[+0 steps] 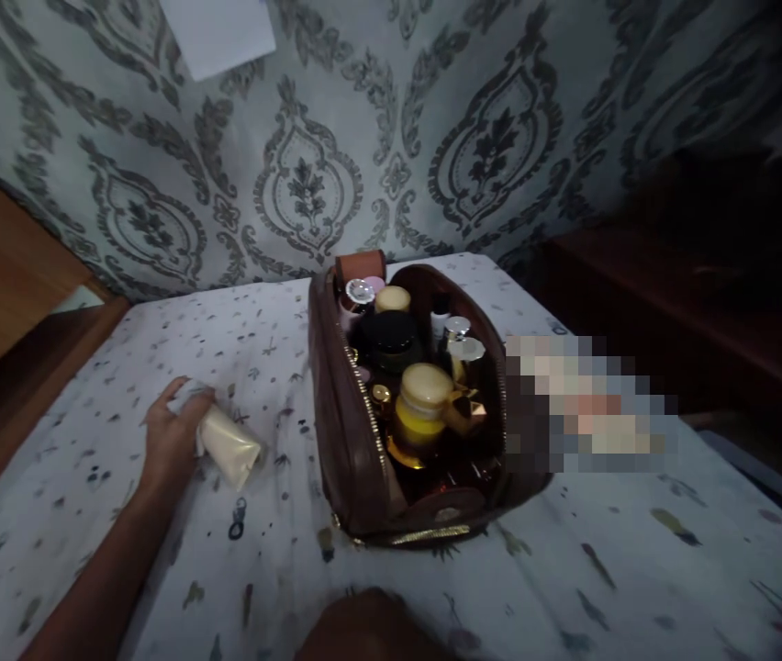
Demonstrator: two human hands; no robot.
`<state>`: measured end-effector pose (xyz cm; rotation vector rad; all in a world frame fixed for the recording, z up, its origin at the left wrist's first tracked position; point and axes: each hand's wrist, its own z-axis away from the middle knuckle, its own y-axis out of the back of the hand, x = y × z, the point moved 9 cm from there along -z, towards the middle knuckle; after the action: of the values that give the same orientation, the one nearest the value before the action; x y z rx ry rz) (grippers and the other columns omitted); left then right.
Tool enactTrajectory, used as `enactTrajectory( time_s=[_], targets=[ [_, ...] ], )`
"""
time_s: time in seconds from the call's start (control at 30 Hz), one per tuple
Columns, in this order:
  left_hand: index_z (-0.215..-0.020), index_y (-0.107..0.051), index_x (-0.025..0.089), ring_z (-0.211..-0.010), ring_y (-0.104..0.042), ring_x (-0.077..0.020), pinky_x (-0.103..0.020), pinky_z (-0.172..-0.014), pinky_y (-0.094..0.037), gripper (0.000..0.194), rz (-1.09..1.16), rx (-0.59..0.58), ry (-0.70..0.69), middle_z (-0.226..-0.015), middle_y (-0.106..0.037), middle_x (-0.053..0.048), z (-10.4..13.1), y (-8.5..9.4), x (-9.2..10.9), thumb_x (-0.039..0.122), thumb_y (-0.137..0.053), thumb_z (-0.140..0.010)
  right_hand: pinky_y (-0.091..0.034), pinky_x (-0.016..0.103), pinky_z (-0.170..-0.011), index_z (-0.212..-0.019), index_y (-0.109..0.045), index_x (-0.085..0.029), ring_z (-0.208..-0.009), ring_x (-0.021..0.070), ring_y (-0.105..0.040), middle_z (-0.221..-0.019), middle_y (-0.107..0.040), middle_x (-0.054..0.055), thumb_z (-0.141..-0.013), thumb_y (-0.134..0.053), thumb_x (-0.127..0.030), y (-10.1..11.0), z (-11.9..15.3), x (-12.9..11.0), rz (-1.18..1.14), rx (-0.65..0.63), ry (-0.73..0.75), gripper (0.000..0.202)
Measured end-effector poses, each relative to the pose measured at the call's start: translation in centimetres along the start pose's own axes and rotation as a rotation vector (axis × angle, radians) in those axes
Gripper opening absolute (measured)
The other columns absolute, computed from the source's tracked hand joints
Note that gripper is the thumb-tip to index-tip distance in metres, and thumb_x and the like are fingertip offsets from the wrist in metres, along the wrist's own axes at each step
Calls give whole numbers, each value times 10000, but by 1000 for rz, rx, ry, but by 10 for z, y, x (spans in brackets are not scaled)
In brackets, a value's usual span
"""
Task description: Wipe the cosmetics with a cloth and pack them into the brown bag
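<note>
My left hand (169,433) is closed around the capped end of a pale cream squeeze tube (231,445), on the cloth left of the bag. The tube's flat end points towards me and to the right. In the middle stands a brown toiletry bag (337,422), unzipped and wide open. Inside it are a yellow jar with a cream lid (424,404), a black round-lidded jar (391,335), a silver-capped bottle (466,353) and several other bottles and caps. I cannot see my right hand.
A patterned white cloth (273,588) covers the surface. Beyond it rises a patterned wall (391,138) with a white sheet (226,37). Wooden furniture (12,275) borders the left. A pixelated patch hides something right of the bag. A rounded body part (370,629) shows at the bottom edge.
</note>
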<state>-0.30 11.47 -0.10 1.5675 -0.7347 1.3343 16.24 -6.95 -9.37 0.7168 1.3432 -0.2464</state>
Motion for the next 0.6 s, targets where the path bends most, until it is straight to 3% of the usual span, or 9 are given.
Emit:
enactTrajectory(
  time_s=[0.1,0.23,0.33,0.4,0.47,0.53,0.6],
  targets=[
    [-751,-522,210,-422,-464,-100,-208,-414,-381,278,63,-83,46,-526,-513,80,15,-12,5,368,-705,-614,-465,199,-662,-915,-756,-197,-703,133,-649,-782,-737,11,-828,-631,-234,21,9,-18,-37,101,-21,157],
    [-723,-509,214,-425,-422,-87,-190,-416,-341,238,80,-261,-3,-521,-480,85,48,-33,16,378,-678,-695,-477,225,-702,-1140,-690,-198,-752,139,-640,-891,-731,30,-808,-666,-322,51,26,-35,-203,355,-135,356],
    [-729,-512,216,-433,-389,-82,-181,-422,-322,225,57,-344,-51,-515,-441,90,75,-38,19,388,-657,-734,-466,212,-595,-1097,-627,-176,-640,114,-593,-818,-685,18,-820,-660,-452,47,23,-42,-404,381,-175,392],
    [-758,-531,217,-450,-397,-92,-186,-425,-331,231,28,-369,-77,-527,-450,83,89,-34,21,413,-653,-749,-437,194,-485,-1066,-561,-167,-514,87,-535,-747,-637,-1,-812,-622,-605,36,12,-43,-641,356,-178,511],
    [-779,-551,220,-461,-412,-104,-193,-427,-343,252,-12,-362,-108,-534,-470,75,99,-24,23,444,-661,-742,-442,194,-443,-1079,-521,-172,-502,88,-561,-807,-619,8,-715,-639,-734,29,-2,-45,-868,379,-128,679],
    [-783,-566,222,-459,-423,-116,-203,-429,-355,281,-55,-318,-133,-523,-478,72,103,-9,26,472,-676,-716,-449,198,-421,-1049,-528,-162,-530,119,-616,-820,-617,21,-634,-661,-787,25,-18,-46,-1020,395,-69,762],
    [-790,-588,224,-460,-442,-132,-216,-431,-368,309,-106,-246,-139,-508,-498,67,102,9,29,497,-686,-681,-433,191,-397,-1014,-557,-138,-506,128,-619,-742,-626,21,-703,-618,-769,20,-34,-42,-1115,408,-86,706]
  ],
)
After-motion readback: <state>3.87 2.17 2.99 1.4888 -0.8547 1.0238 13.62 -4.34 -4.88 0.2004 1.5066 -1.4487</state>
